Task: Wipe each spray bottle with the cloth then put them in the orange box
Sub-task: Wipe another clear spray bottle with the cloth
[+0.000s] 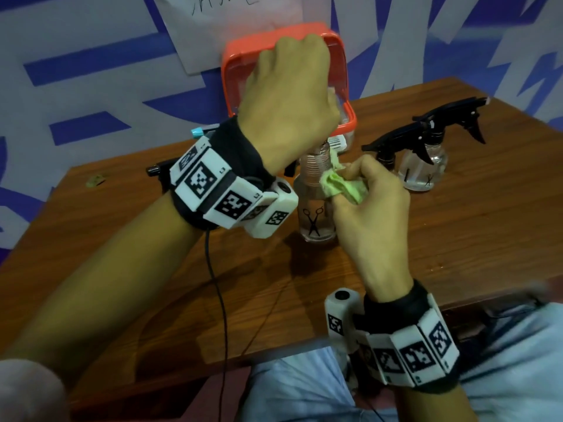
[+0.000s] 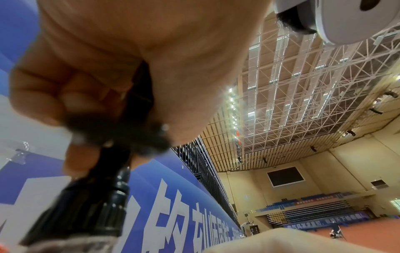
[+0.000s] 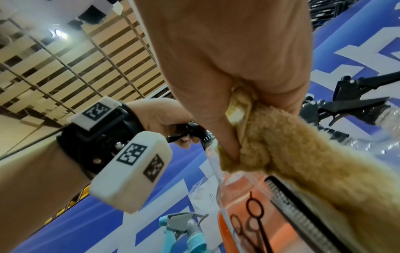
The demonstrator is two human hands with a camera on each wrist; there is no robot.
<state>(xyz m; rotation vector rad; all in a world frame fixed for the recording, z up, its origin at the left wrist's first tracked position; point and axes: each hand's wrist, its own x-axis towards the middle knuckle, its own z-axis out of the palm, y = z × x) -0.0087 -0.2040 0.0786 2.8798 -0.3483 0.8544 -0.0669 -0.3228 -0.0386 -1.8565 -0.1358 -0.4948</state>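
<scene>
A clear spray bottle point(image 1: 315, 214) with a black scissors print stands upright at the middle of the wooden table point(image 1: 152, 269). My left hand point(image 1: 289, 95) comes down from above and grips its black trigger head point(image 2: 121, 171), fingers curled round it. My right hand point(image 1: 365, 202) pinches a bunched yellow-green cloth point(image 1: 344, 187) and presses it against the bottle's shoulder. In the right wrist view the cloth point(image 3: 281, 154) lies against the bottle point(image 3: 249, 205). The orange box point(image 1: 240, 56) stands behind the bottle, partly hidden by my left hand.
Two more clear bottles with black trigger heads stand at the right, one point(image 1: 426, 166) behind the other point(image 1: 387, 156). A teal-headed sprayer point(image 3: 186, 227) sits behind my left wrist. A small scrap point(image 1: 96, 180) lies at the table's far left. The table's front edge is near my lap.
</scene>
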